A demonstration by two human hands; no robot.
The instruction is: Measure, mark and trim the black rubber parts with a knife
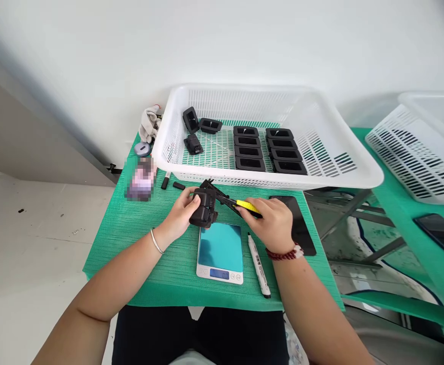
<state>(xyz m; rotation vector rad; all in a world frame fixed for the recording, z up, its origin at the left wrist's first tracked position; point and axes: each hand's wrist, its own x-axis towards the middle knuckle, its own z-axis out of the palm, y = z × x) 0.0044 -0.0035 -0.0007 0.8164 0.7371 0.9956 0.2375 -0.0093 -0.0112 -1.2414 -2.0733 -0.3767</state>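
Over the green mat, head view: I am gripping a black plastic part in my left hand, fingers curled around its left side and thumb on top. The part is sitting at the far edge of the digital scale; whether they are touching, I cannot tell. My right hand is closing around a yellow-and-black caliper, pinching its body, and the caliper's far end is meeting the part. A marker pen is lying just right of the scale. A dark phone is lying beside my right hand. Behind these, a white basket is holding more black parts: eight in two rows and three loose at its left.
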